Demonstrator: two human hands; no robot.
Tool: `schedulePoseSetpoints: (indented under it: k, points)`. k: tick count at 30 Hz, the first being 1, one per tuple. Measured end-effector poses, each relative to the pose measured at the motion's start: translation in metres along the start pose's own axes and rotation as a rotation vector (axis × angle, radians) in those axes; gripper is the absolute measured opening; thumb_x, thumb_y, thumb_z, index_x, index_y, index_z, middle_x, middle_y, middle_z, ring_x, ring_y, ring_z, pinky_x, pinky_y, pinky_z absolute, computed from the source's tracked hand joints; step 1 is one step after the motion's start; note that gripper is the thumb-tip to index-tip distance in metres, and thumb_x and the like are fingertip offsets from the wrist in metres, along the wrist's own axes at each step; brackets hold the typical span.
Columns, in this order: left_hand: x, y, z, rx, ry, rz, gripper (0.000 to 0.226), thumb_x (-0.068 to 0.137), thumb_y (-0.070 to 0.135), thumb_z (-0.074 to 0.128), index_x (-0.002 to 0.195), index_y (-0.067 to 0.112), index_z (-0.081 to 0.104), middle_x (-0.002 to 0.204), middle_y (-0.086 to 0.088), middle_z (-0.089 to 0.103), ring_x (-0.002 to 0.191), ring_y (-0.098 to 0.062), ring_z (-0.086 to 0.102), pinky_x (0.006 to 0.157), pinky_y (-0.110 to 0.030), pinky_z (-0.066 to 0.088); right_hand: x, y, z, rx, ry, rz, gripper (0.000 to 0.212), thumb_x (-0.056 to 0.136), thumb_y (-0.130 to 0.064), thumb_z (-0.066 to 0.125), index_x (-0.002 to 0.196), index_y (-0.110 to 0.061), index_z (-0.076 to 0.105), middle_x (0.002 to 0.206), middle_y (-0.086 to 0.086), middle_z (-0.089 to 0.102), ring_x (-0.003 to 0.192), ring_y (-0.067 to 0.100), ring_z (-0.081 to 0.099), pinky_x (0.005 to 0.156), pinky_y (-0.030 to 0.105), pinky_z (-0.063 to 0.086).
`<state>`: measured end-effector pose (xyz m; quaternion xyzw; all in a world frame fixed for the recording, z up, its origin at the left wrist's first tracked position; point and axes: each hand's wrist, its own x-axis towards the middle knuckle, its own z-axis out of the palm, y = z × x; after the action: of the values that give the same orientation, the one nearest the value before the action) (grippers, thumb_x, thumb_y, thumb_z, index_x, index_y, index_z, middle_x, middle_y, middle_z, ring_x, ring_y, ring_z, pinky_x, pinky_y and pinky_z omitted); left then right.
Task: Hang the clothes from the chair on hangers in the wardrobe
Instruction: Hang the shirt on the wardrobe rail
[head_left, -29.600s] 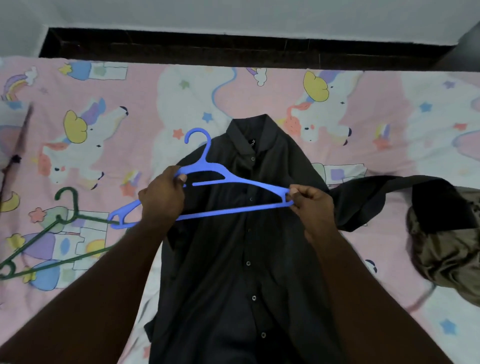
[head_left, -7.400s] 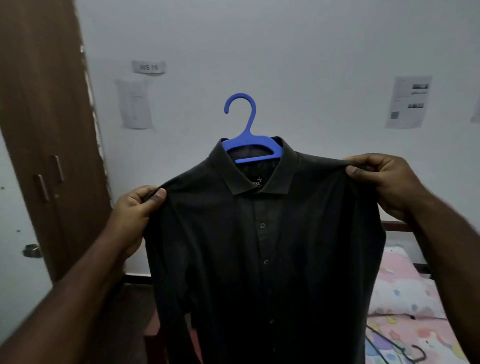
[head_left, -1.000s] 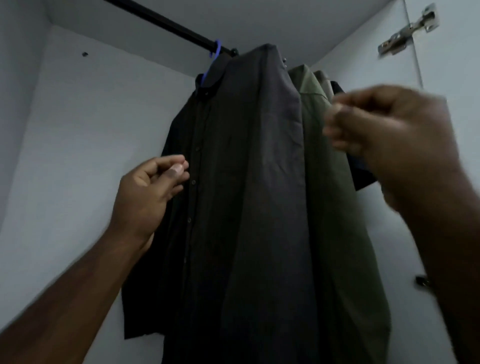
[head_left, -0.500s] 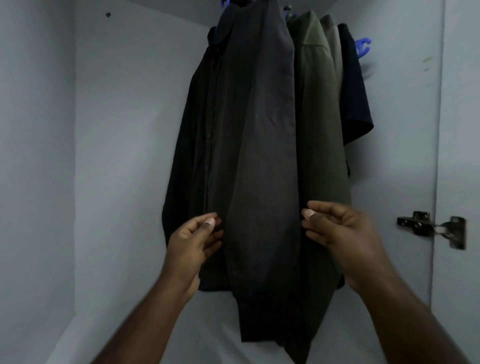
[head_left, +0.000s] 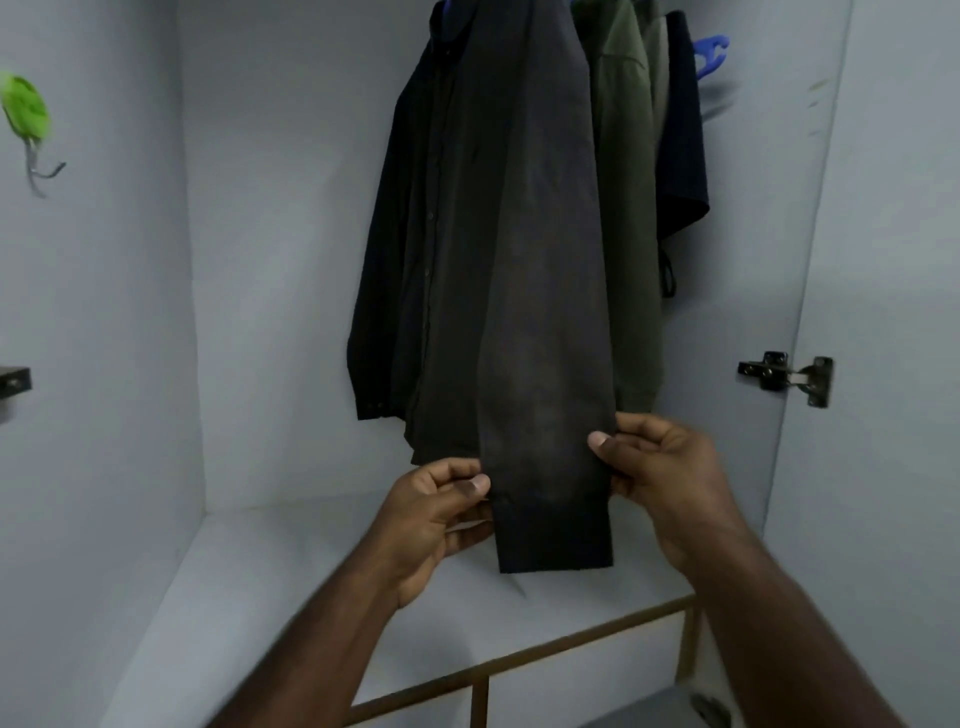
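- Fingers of left hand (head_left: 434, 512) and right hand (head_left: 657, 467): both pinch the sleeve edges of the long dark grey button shirt (head_left: 498, 249).
- White wardrobe (head_left: 270, 260) holds about four hanging garments: this shirt, olive shirt (head_left: 623, 208), navy top (head_left: 680, 130); fourth barely visible.

Dim, flat, bluish light; wardrobe (head_left: 270, 291) walls grey. Dark shirts (head_left: 498, 234) lost detail. Green hook (head_left: 23, 111) at left edge smeared; wide-angle bending at edges.

A home bedroom wardrobe (head_left: 234, 312): pale walls, door hinge (head_left: 784, 373), shirts (head_left: 519, 234) hanging.
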<state>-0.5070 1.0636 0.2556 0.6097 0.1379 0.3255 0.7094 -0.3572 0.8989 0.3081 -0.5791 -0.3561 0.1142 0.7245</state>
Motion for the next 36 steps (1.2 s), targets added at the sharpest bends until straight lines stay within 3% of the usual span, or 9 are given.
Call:
schedulePoseSetpoints:
  k: [5, 10, 13, 16, 20, 23, 30, 34, 36]
  points:
    - [-0.047, 0.017, 0.058, -0.010, -0.168, 0.088, 0.027, 0.091, 0.010, 0.066, 0.118, 0.009, 0.065, 0.110, -0.012, 0.074, 0.103, -0.028, 0.071, 0.089, -0.044, 0.059, -0.049, -0.043, -0.044, 0.044, 0.128, -0.167, 0.024, 0.082, -0.011, 0.072, 0.107, -0.011, 0.071, 0.094, 0.002, 0.078, 0.087, 0.016, 0.075, 0.076, 0.033, 0.057]
    - [-0.051, 0.013, 0.111, -0.015, -0.161, 0.082, 0.024, 0.093, 0.010, 0.067, 0.117, 0.012, 0.066, 0.102, -0.009, 0.076, 0.091, -0.021, 0.073, 0.084, -0.038, 0.061, -0.045, -0.064, -0.087, -0.059, 0.228, -0.194, 0.019, 0.083, -0.010, 0.075, 0.102, -0.013, 0.073, 0.094, 0.003, 0.077, 0.089, 0.019, 0.075, 0.083, 0.039, 0.058]
    - [-0.047, 0.017, 0.137, -0.042, -0.185, 0.098, 0.023, 0.092, 0.010, 0.069, 0.115, 0.012, 0.067, 0.102, -0.009, 0.076, 0.091, -0.022, 0.073, 0.081, -0.037, 0.061, -0.041, -0.076, -0.110, -0.115, 0.259, -0.269, 0.016, 0.084, -0.010, 0.075, 0.099, -0.016, 0.074, 0.092, 0.000, 0.077, 0.086, 0.015, 0.074, 0.075, 0.033, 0.058]
    - [-0.039, 0.016, 0.162, -0.015, -0.149, 0.077, 0.017, 0.093, 0.009, 0.068, 0.109, 0.014, 0.068, 0.099, -0.005, 0.076, 0.088, -0.018, 0.073, 0.079, -0.034, 0.061, -0.036, -0.078, -0.128, -0.131, 0.262, -0.267, 0.013, 0.083, -0.011, 0.077, 0.094, -0.018, 0.074, 0.086, -0.003, 0.077, 0.078, 0.013, 0.074, 0.064, 0.024, 0.058]
    - [-0.030, 0.011, 0.180, -0.060, -0.105, 0.087, 0.021, 0.091, 0.009, 0.070, 0.111, 0.016, 0.069, 0.101, -0.003, 0.077, 0.094, -0.020, 0.074, 0.079, -0.036, 0.061, -0.025, -0.080, -0.148, -0.181, 0.279, -0.285, 0.015, 0.083, -0.012, 0.078, 0.097, -0.017, 0.075, 0.088, -0.002, 0.077, 0.084, 0.017, 0.075, 0.077, 0.036, 0.059]
    - [-0.029, 0.005, 0.186, -0.092, -0.092, 0.076, 0.021, 0.093, 0.008, 0.068, 0.112, 0.016, 0.068, 0.101, -0.001, 0.077, 0.097, -0.022, 0.074, 0.081, -0.039, 0.061, -0.019, -0.078, -0.154, -0.202, 0.258, -0.244, 0.017, 0.082, -0.014, 0.079, 0.098, -0.016, 0.073, 0.085, -0.005, 0.077, 0.084, 0.015, 0.074, 0.079, 0.038, 0.060]
    - [-0.026, -0.004, 0.193, -0.111, -0.106, 0.085, 0.025, 0.095, 0.008, 0.064, 0.119, 0.016, 0.064, 0.108, -0.003, 0.075, 0.100, -0.022, 0.073, 0.080, -0.040, 0.061, -0.018, -0.070, -0.157, -0.177, 0.220, -0.234, 0.013, 0.083, -0.013, 0.078, 0.094, -0.018, 0.072, 0.080, -0.006, 0.077, 0.077, 0.007, 0.073, 0.069, 0.026, 0.056]
    - [-0.024, -0.008, 0.193, -0.103, -0.092, 0.076, 0.022, 0.097, 0.007, 0.062, 0.117, 0.014, 0.064, 0.107, -0.005, 0.076, 0.100, -0.023, 0.074, 0.079, -0.039, 0.061, -0.023, -0.064, -0.158, -0.288, 0.137, -0.126, 0.017, 0.084, -0.016, 0.077, 0.101, -0.015, 0.073, 0.083, -0.001, 0.077, 0.078, 0.014, 0.075, 0.078, 0.038, 0.060]
    - [-0.025, -0.009, 0.196, -0.121, -0.089, 0.084, 0.022, 0.096, 0.007, 0.063, 0.117, 0.013, 0.065, 0.105, -0.005, 0.076, 0.097, -0.024, 0.074, 0.077, -0.038, 0.061, -0.027, -0.065, -0.162, -0.252, 0.185, -0.153, 0.018, 0.082, -0.015, 0.078, 0.100, -0.015, 0.074, 0.084, 0.000, 0.077, 0.078, 0.016, 0.075, 0.078, 0.038, 0.060]
